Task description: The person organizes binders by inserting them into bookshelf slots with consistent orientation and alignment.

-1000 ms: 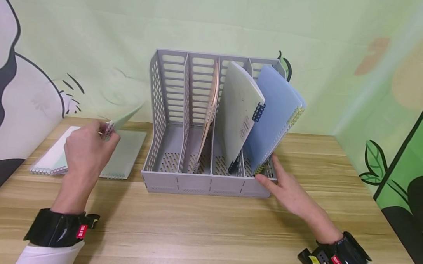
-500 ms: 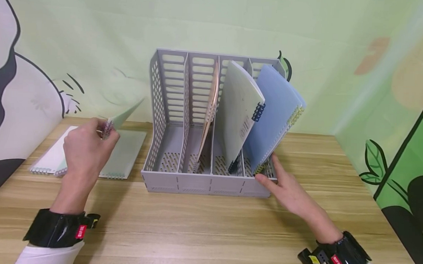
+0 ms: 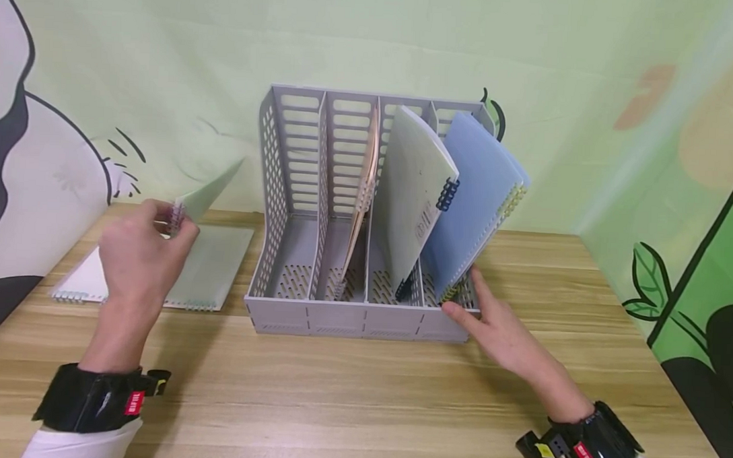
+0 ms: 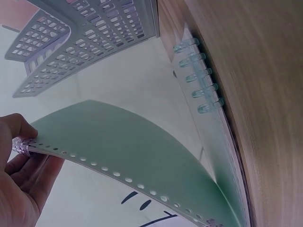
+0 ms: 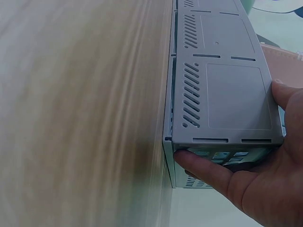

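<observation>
Item 1: green notebook (image 4: 128, 142), qty 1. Cover pale sea-green, bowed in a smooth curve; row of punched holes along bound edge; lilac coil (image 4: 20, 145) at the near end. Held tilted, L side of bench (image 3: 360, 397), partly over a grey-green notebook (image 3: 216, 267) lying flat w/ teal rings.

Item 2: grey organizer (image 3: 336, 319), qty 1, stands on bench, mid. Slotted back, perforated sides, 4 compartments. From L: 2nd holds a peach notebook (image 3: 363, 195), upright, slight lean; 3rd a pale notebook (image 3: 413, 197) w/ dark coil; 4th a blue notebook (image 3: 473, 199) w/ yellow coil.

Position re grips: L grip (image 3: 143, 248) pinches item 1 at one coiled corner, thumb & fingers closed on it; rest of cover extends up & away, twd organizer but apart from it. R grip (image 3: 502, 338) holds organizer's front R corner, thumb at front rim, other digits against end wall.

Obscured: coil largely behind L fingers; item 1's lower end cut off in L wrist view, contact w/ pile unclear. White notebook (image 3: 80, 279) part-covered by L grip. Some R fingers hidden; print on pale notebook illegible.
</observation>
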A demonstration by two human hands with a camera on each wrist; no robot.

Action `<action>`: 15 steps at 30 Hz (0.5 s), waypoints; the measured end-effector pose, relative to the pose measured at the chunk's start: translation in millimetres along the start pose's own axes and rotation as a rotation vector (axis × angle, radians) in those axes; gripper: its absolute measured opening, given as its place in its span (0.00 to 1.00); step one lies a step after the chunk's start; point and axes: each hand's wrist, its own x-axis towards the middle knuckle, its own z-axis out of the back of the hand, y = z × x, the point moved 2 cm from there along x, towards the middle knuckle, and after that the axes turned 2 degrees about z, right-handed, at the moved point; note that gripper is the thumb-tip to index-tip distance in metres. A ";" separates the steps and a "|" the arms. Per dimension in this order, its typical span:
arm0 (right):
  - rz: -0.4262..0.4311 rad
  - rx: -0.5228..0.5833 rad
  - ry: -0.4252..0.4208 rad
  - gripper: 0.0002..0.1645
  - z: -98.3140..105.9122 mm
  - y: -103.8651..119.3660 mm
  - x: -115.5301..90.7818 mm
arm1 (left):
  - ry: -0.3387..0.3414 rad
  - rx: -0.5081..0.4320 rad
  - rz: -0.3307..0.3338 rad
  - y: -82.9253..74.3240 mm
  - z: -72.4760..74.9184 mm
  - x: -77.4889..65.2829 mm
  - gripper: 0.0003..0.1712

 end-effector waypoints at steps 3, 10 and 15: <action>0.001 -0.002 -0.002 0.53 -0.2 0.1 -0.2 | -0.008 -0.008 0.001 -0.5 0.6 0.3 0.13; 0.004 -0.005 -0.005 0.54 0.0 0.8 -0.6 | -0.008 -0.024 0.014 -1.9 1.4 0.8 0.14; 0.001 -0.004 -0.001 0.55 0.0 0.4 -0.6 | -0.008 -0.032 0.018 -3.3 2.6 1.0 0.14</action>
